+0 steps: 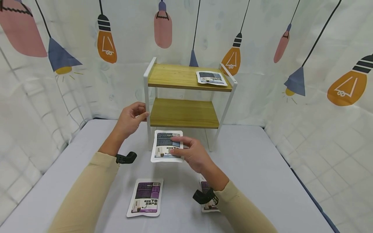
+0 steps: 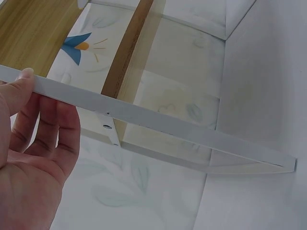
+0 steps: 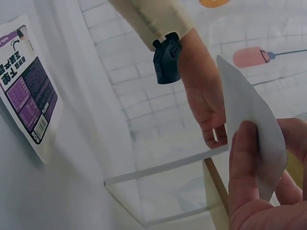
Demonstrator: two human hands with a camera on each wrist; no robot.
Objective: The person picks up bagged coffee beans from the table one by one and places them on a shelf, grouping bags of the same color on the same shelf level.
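My left hand [image 1: 131, 119] grips the white left post of a small two-tier shelf [image 1: 186, 114], thumb in front and fingers behind, as the left wrist view also shows. My right hand [image 1: 194, 154] pinches a white pouch with a dark blue label [image 1: 166, 146] by its right side. It is held up in front of the shelf, below the lower board. From the right wrist camera, the plain white face of the held pouch [image 3: 252, 129] shows between thumb and fingers. Another blue-label pouch [image 1: 211, 78] lies on the right of the top board.
A purple-label pouch [image 1: 146, 198] lies at the front left of the white table [image 1: 250, 181]. A second purple-label pouch [image 1: 210, 207] is partly hidden under the right wrist. Behind the shelf hangs a cloth [image 1: 128, 81] printed with lamps.
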